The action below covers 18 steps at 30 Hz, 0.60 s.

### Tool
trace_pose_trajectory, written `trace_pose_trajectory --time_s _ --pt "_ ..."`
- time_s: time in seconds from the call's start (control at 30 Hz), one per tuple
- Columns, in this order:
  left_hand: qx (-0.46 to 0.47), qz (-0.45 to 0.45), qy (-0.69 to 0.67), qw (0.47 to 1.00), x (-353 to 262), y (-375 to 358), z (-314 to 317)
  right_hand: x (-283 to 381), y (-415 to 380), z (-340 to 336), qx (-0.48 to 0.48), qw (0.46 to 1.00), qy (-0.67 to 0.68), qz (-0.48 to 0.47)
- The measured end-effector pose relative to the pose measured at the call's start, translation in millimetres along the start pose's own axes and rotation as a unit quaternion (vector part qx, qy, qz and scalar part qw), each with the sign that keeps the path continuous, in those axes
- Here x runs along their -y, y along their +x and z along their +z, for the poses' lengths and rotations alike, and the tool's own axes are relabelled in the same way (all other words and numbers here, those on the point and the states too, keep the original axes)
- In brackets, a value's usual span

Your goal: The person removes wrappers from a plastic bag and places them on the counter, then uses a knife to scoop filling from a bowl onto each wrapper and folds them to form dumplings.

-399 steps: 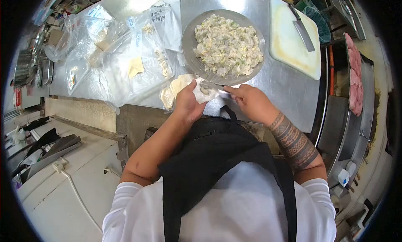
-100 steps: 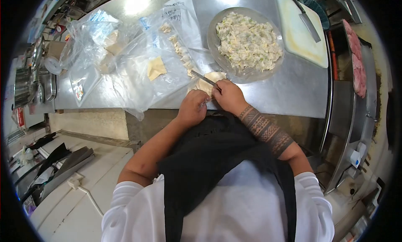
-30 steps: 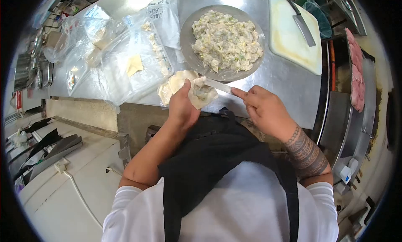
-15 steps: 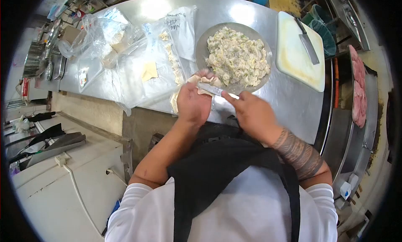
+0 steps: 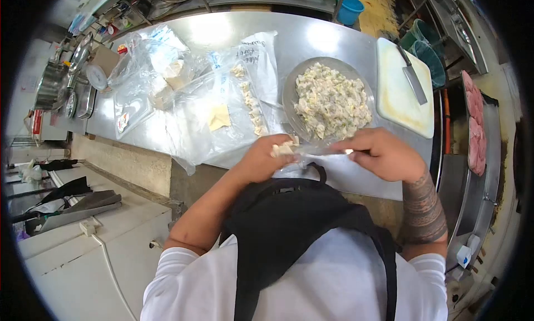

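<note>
My left hand (image 5: 265, 158) is closed around a partly folded dumpling (image 5: 283, 148) made of pale dough, above the table's near edge. My right hand (image 5: 386, 154) grips a flat metal spreader (image 5: 322, 152), its blade smeared by motion and pointing toward the dumpling. Just beyond my right hand is a round metal tray (image 5: 289, 101) heaped with chunky pale filling (image 5: 332, 98) with green and yellow bits. Left of it, a square dough wrapper (image 5: 219, 117) lies on clear plastic (image 5: 194, 137). A row of folded dumplings (image 5: 250, 101) runs along the plastic's right side.
A white cutting board (image 5: 397, 96) with a large knife (image 5: 413, 82) lies at the right of the steel table (image 5: 367, 48). Crumpled plastic bags (image 5: 158, 71) and metal pans (image 5: 53, 90) crowd the left. A tray of pink meat (image 5: 475, 126) stands far right.
My right hand has moved right with the spreader, away from the dumpling. My left hand has turned and closed more around the dough. The view has shifted, placing the table lower.
</note>
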<state>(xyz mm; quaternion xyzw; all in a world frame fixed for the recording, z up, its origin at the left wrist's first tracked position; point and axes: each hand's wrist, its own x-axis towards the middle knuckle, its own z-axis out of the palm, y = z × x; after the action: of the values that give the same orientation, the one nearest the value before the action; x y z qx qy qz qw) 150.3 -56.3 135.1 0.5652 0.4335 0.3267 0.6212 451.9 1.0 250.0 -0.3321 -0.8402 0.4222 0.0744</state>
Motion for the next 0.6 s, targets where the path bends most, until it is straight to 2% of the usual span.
trace_pose_trajectory --time_s 0.03,0.1,0.13,0.2,0.3,0.4,0.5,0.6 --pt "-0.038 -0.039 -0.086 0.995 3.8 -0.2 -13.9 -9.8 -3.9 1.8 -0.038 0.999 0.025 0.014" --pt "-0.125 -0.096 -0.215 0.964 11.7 3.0 -42.5 -41.8 -18.5 24.6 -0.134 0.972 0.156 0.111" --pt "-0.167 -0.099 -0.253 0.948 19.5 5.3 -58.8 -60.6 -27.2 42.4 -0.181 0.945 0.221 0.158" --pt "-0.247 -0.107 -0.326 0.906 40.5 10.2 -91.2 -98.9 -47.0 90.6 -0.245 0.848 0.391 0.260" --pt "-0.295 -0.140 -0.351 0.878 66.7 27.1 -131.3 -135.1 -67.1 177.4 -0.361 0.791 0.397 0.292" --pt "-0.315 -0.121 -0.309 0.889 89.4 50.0 -156.3 -161.5 -84.2 246.6 -0.418 0.765 0.394 0.291" --pt "-0.302 -0.127 -0.129 0.936 100.2 72.9 -175.7 -171.5 -94.9 267.3 -0.426 0.750 0.395 0.315" --pt "-0.330 -0.080 0.088 0.936 95.7 89.1 -179.4 -179.2 -96.5 269.1 -0.425 0.731 0.430 0.316"
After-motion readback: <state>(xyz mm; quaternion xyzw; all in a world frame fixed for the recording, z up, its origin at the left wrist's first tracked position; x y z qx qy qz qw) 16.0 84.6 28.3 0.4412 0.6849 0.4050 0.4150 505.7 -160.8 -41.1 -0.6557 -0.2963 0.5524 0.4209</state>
